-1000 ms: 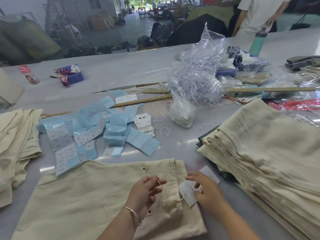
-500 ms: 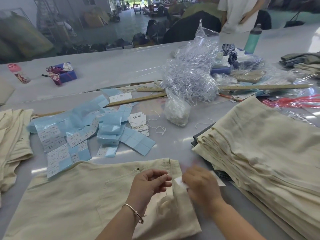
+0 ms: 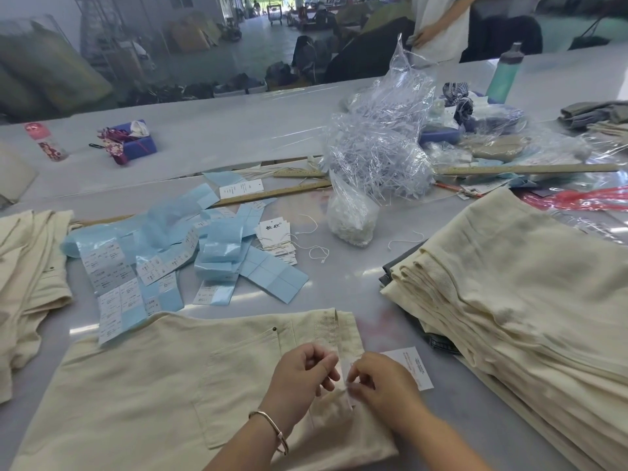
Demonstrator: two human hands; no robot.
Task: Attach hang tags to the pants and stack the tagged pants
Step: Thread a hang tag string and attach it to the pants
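Observation:
Cream pants (image 3: 163,385) lie flat before me, waistband to the right. My left hand (image 3: 302,372) and my right hand (image 3: 380,379) meet at the waistband, fingers curled. Both seem to pinch the thin string of a white hang tag (image 3: 416,365), which lies on the table just right of my right hand. The string itself is hardly visible between the fingers. A tall stack of folded cream pants (image 3: 516,300) fills the right side. More cream pants (image 3: 30,266) lie at the left edge.
Blue label sheets (image 3: 153,260) and a small pile of white hang tags (image 3: 277,236) with loose strings lie mid-table. Behind them are a bag of white fasteners (image 3: 350,215), crumpled clear plastic (image 3: 380,144), wooden rulers (image 3: 523,169), and a green bottle (image 3: 504,73). A person stands beyond the table.
My hands came together at the waistband; the string that ran visibly between them is now drawn in short, and the tag lies flat to the right of my right hand.

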